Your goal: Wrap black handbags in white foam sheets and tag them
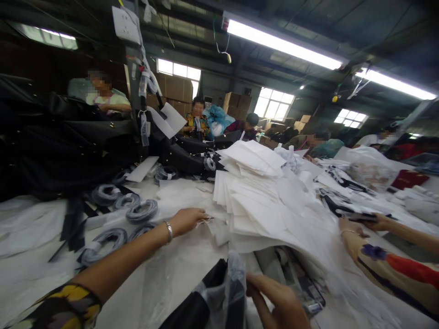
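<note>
My left hand, with a silver bangle at the wrist, reaches over the table. Its fingers are pinched together at a thin white wisp beside loose white sheets; what exactly they hold is too small to tell. Low in the view, my right hand is closed at the edge of a black item wrapped in clear plastic. More of that black item stretches down to the left, cut off by the frame's bottom edge. A tall uneven stack of white sheets stands just beyond both hands.
Coiled grey cords lie left of my forearm, near black straps. Black goods with gold studs are heaped at far left. At right, a co-worker's hands hold a dark flat thing. A post rises behind the table.
</note>
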Motion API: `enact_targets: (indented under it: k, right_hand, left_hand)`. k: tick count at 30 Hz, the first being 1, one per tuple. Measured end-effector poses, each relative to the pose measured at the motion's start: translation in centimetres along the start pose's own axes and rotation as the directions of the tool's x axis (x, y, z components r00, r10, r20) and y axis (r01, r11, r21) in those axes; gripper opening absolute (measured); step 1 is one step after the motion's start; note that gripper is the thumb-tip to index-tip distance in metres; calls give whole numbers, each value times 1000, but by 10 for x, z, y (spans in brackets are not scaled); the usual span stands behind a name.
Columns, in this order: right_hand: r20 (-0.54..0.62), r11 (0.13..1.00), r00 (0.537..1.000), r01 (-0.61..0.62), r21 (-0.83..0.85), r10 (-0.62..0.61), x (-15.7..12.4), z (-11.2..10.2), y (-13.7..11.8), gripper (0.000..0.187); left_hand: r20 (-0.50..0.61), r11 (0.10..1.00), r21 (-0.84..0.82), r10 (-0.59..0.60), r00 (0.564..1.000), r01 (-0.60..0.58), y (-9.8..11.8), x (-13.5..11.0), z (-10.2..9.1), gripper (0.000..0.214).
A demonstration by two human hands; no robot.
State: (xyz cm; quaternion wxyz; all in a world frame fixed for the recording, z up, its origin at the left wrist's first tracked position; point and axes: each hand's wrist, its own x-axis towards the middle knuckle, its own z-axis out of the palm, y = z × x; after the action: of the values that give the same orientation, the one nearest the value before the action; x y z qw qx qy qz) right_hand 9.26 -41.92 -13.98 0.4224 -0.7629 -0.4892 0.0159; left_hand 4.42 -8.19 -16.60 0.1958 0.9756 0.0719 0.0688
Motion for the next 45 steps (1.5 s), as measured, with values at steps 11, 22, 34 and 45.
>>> enact_targets:
  k: [11, 22, 34, 45]
  right_hand:
    - [152, 967, 975, 126, 219, -162, 143, 2, -71, 24]
    - [444, 865, 875, -63, 498, -192, 200, 75, -105, 42]
    - [371, 735, 928, -267, 624, 22, 170, 58, -139, 43]
    - [373, 738, 884, -48, 673, -282, 141, 30, -152, 67]
  left_hand:
    - [-135, 924, -341, -232, 963, 175, 5, -78, -113, 29]
    - [-284, 794, -600, -323, 903, 95, 38, -132, -148, 52]
    - [-548, 887, -460, -302, 780, 21, 100, -163, -138, 36]
    - [-340, 654, -756, -358, 870, -27, 123, -184, -150, 47]
